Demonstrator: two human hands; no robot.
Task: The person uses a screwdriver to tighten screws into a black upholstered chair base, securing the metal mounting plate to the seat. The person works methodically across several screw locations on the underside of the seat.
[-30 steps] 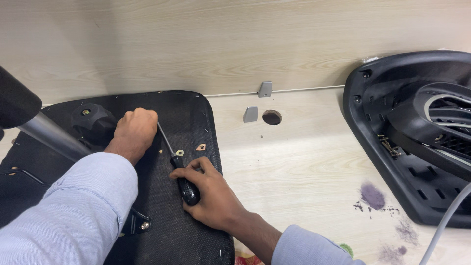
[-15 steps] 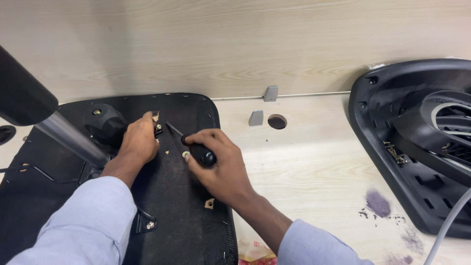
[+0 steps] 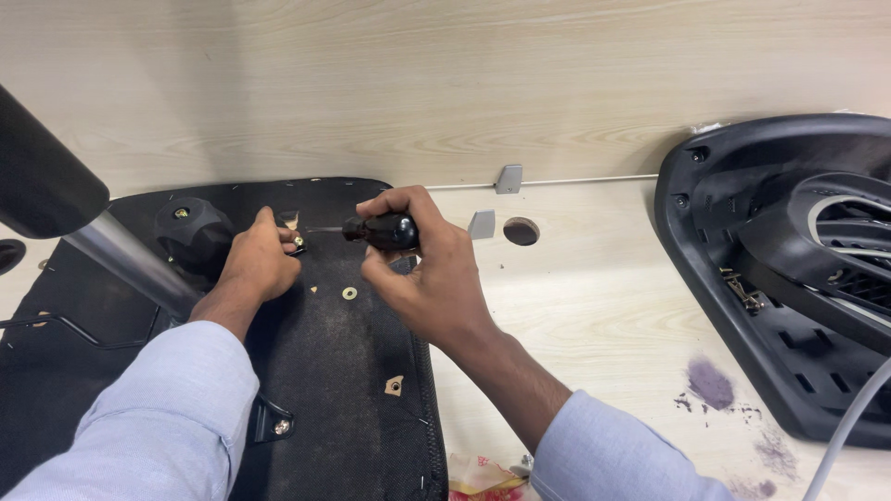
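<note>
- We take this for an office or a furniture assembly bench.
- We see a pale wood-grain desk top (image 3: 594, 306) with a round cable hole (image 3: 521, 231).
- We see office chair parts on it: an upturned black seat base (image 3: 334, 371) and a black plastic backrest shell (image 3: 789, 278).

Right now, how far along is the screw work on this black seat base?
Done: one screw sits in the lower bracket. In hand: the right hand holds the screwdriver toward a screw pinched by the left hand. Left: a brass insert on the seat base looks empty.
</note>
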